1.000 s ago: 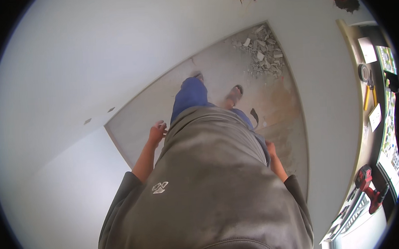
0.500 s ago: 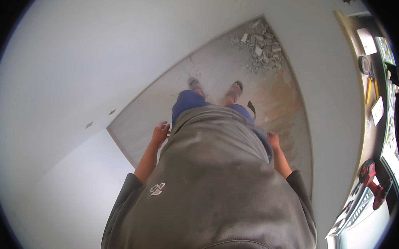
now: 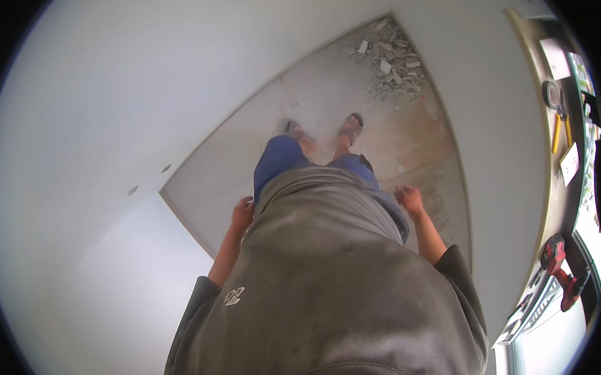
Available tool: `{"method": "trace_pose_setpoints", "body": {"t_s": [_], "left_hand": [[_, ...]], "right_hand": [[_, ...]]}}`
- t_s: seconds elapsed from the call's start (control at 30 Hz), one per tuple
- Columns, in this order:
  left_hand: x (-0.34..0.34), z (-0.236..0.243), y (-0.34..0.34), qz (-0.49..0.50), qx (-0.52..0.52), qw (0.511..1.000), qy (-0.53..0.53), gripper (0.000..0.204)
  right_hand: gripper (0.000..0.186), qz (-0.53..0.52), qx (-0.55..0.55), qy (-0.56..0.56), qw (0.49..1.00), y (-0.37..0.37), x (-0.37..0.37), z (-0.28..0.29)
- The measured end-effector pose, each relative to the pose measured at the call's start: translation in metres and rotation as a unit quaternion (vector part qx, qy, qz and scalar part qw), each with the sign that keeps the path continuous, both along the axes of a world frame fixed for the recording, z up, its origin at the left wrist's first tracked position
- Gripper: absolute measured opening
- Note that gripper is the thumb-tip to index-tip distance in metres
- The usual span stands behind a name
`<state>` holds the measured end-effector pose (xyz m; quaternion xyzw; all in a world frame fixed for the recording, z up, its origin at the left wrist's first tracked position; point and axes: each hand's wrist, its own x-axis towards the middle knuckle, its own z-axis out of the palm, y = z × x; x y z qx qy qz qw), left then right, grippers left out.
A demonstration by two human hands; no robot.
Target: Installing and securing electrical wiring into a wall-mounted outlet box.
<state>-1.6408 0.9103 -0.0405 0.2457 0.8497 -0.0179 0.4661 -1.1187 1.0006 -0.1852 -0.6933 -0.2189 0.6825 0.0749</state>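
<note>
My left hand (image 3: 243, 213) hangs beside the left leg of my blue shorts (image 3: 278, 160), close to the hem of my dark grey shirt (image 3: 345, 279). Its fingers are loosely bent and partly hidden by the shirt; nothing shows in them. Out from my right hip, my right hand (image 3: 409, 200) hangs over the floor (image 3: 349, 71). Its fingers are slightly bent and apart, with no object visible in them. Both of my feet, in sandals (image 3: 353, 123), stand on the dusty floor.
Broken rubble (image 3: 392, 66) is heaped in the far corner between pale walls. On the right, a ledge (image 3: 537, 110) by the window carries a tape roll (image 3: 550, 95), a yellow-handled cutting tool (image 3: 561, 126), a white card (image 3: 569, 164) and a red-and-black cordless drill (image 3: 556, 257).
My right hand has swung forward and out from my hip, showing more of its fingers. My left hand has drawn back slightly toward me. The whole view has shifted a little.
</note>
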Motion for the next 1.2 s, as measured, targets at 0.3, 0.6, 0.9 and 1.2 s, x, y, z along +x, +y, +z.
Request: {"method": "trace_pose_setpoints", "body": {"t_s": [0.3, 0.6, 0.9, 1.2], "left_hand": [[-0.008, -0.010, 0.045, 0.162, 0.072, 0.980, -0.091, 0.047], [-0.001, -0.019, 0.030, 0.099, 0.014, 0.991, -0.092, 0.046], [-0.008, 0.002, 0.034, 0.088, 0.017, 0.994, -0.068, 0.045], [-0.023, -0.008, 0.054, 0.101, 0.075, 0.989, -0.076, 0.044]], "right_hand": [[0.019, 0.159, 0.050, -0.130, 0.977, -0.022, 0.013, 0.010], [0.020, 0.013, 0.017, -0.036, 0.999, -0.018, 0.001, 0.009], [0.017, -0.032, -0.039, -0.046, 0.998, -0.065, 0.011, -0.016], [0.023, 0.006, 0.040, -0.055, 0.998, -0.032, -0.019, 0.009]]}}
